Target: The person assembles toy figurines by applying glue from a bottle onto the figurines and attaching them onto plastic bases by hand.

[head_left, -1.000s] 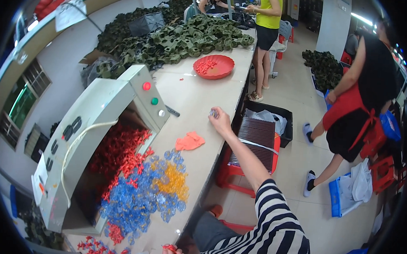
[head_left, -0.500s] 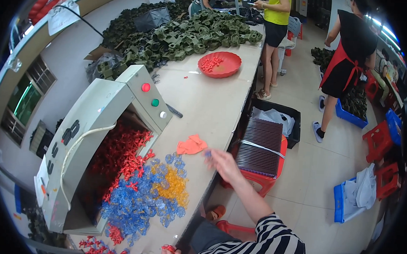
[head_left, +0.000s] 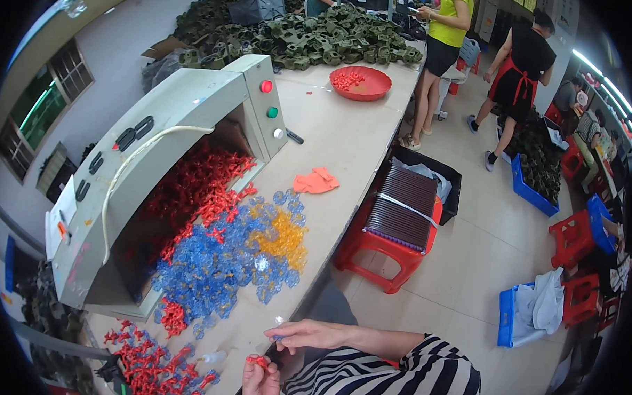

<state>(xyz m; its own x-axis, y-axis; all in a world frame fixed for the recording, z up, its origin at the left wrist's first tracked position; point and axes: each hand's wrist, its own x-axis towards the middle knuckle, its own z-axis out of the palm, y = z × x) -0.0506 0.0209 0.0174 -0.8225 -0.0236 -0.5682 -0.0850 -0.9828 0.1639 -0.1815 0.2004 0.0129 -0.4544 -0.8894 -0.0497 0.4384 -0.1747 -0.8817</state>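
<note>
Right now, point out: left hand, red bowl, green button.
Left hand (head_left: 261, 385), head view, middle of the hand.
Red bowl (head_left: 378, 83), head view, bare inside.
Green button (head_left: 272, 112), head view, middle of its face.

From here I count two bare hands, one left hand (head_left: 261, 381) and one right hand (head_left: 303, 333); one grey arched metal machine (head_left: 173, 103) with three round push buttons (head_left: 272, 112); one round red plastic dish (head_left: 374, 87); one crumpled orange cloth (head_left: 316, 181). Clear blue plastic pieces (head_left: 206, 267) and glossy red plastic pieces (head_left: 191, 186): too many to number.
</note>
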